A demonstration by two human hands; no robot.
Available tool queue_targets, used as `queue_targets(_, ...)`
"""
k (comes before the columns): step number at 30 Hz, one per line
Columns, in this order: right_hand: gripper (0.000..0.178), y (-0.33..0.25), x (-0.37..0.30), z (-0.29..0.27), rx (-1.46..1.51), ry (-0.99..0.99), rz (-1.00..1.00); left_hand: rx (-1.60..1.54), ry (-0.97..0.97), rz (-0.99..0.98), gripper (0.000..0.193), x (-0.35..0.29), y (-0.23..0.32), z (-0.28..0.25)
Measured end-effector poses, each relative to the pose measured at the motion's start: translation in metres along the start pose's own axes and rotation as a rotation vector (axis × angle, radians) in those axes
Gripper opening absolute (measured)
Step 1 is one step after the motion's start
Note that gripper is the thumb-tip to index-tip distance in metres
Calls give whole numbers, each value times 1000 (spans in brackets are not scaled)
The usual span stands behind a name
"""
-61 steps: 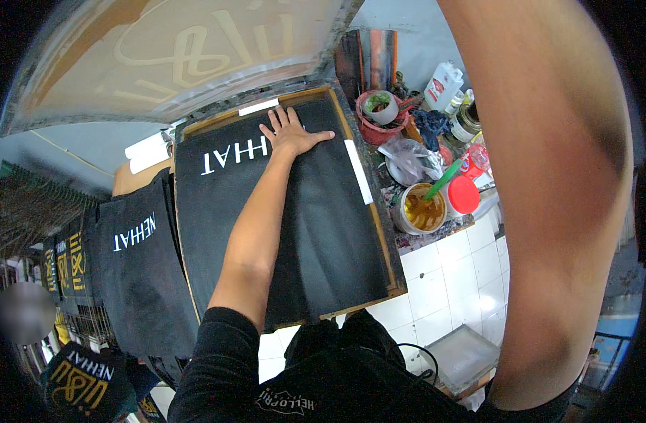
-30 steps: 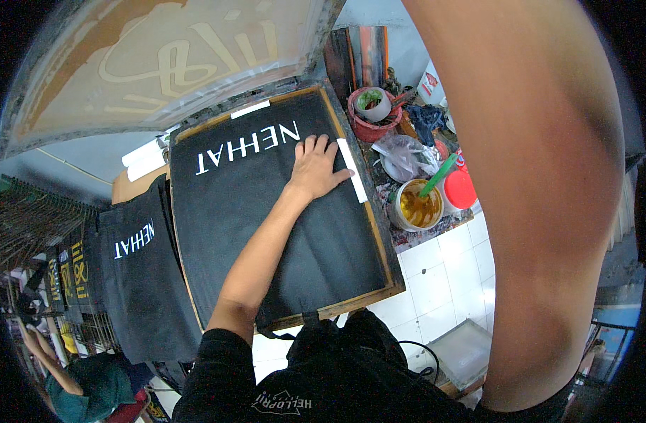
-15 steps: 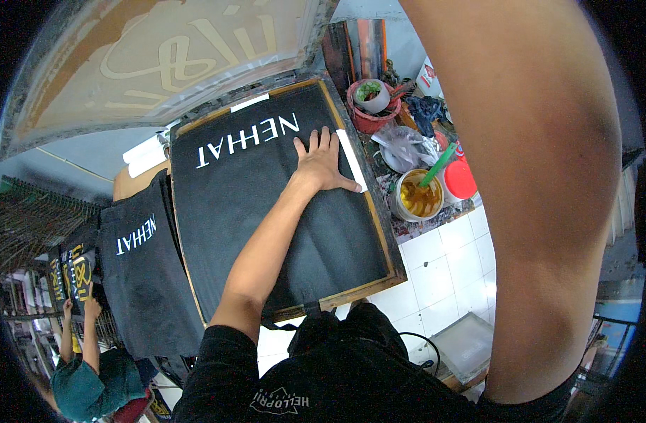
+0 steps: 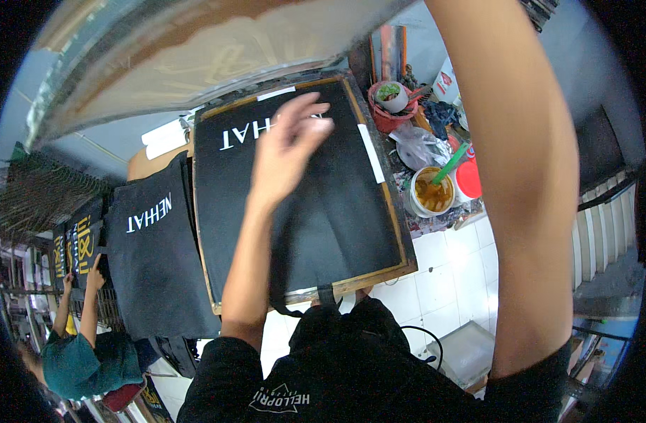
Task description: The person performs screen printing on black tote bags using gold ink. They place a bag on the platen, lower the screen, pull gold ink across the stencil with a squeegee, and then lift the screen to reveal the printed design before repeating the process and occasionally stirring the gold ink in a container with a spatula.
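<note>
The left hand (image 4: 289, 151) has lifted off the black bag (image 4: 302, 190), fingers loose and holding nothing; the bag lies flat on the wooden board (image 4: 209, 282) just under the fingertips, smoothing seemingly finished. The right hand is out of view.

A white carton (image 4: 446, 79) with red print stands at upper right, behind the pots. Two white tape labels, a short one (image 4: 276, 93) and a long one (image 4: 370, 153), sit at the frame's top and right edges.

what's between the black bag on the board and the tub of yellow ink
In the head view, only the board's wooden edge separates the black bag from the yellow ink tub.
</note>
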State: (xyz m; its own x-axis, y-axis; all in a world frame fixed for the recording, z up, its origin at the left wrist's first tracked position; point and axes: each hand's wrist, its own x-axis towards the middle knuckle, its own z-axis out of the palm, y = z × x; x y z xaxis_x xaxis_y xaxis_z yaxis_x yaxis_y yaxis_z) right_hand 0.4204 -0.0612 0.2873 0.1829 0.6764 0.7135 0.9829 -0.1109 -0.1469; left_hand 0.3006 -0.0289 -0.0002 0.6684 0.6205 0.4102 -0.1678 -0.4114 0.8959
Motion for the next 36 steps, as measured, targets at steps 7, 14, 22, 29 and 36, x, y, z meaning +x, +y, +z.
queue_targets(7,35,-23,-188,25,-13,26,-150,-395,318,18,42,-179,82,-110)
queue_targets(14,29,-29,-354,99,101,-300,-120,-541,385,-746,27,-319,17,-63)
queue_targets(22,27,-37,-333,111,244,-532,-33,-612,276,-963,35,-323,2,-72)
queue_targets(29,28,-47,-348,94,269,-745,-124,-739,264,-994,33,-324,0,-76)
queue_targets(36,23,-46,-344,131,134,-628,-229,-722,311,-1016,33,-322,4,-73)
